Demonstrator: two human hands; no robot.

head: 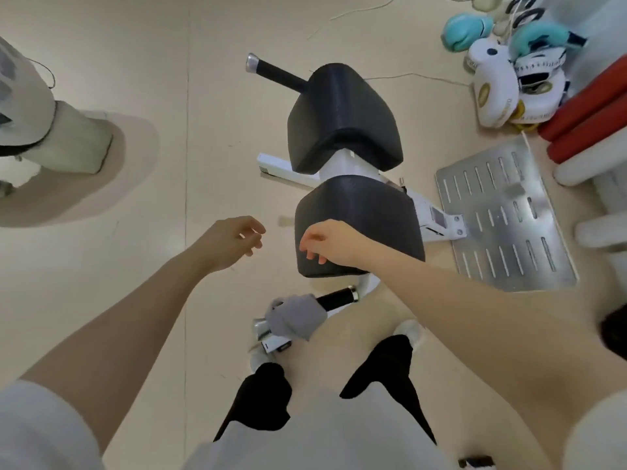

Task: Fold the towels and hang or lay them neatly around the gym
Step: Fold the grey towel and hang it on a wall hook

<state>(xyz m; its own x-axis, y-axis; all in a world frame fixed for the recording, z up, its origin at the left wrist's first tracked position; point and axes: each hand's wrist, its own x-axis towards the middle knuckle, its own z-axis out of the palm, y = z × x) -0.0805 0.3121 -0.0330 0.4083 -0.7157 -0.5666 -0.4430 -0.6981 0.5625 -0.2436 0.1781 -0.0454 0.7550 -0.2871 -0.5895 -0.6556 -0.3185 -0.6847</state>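
Observation:
A small grey towel [294, 318] is draped over the near black handle bar [337, 298] of a gym machine, just in front of my feet. My left hand [234, 240] hovers above the floor, left of the machine's near black pad [366, 212], fingers loosely curled and holding nothing. My right hand [330, 244] hangs over the front of that pad, fingers relaxed and pointing down, also empty. Both hands are above and apart from the towel.
A second black pad [342, 117] and a far handle [274, 71] lie beyond. A slotted metal footplate [502, 215] sits to the right, red and white foam rollers [590, 113] and teal and white gear [502, 69] at the top right. Another person's leg [51, 123] stands left.

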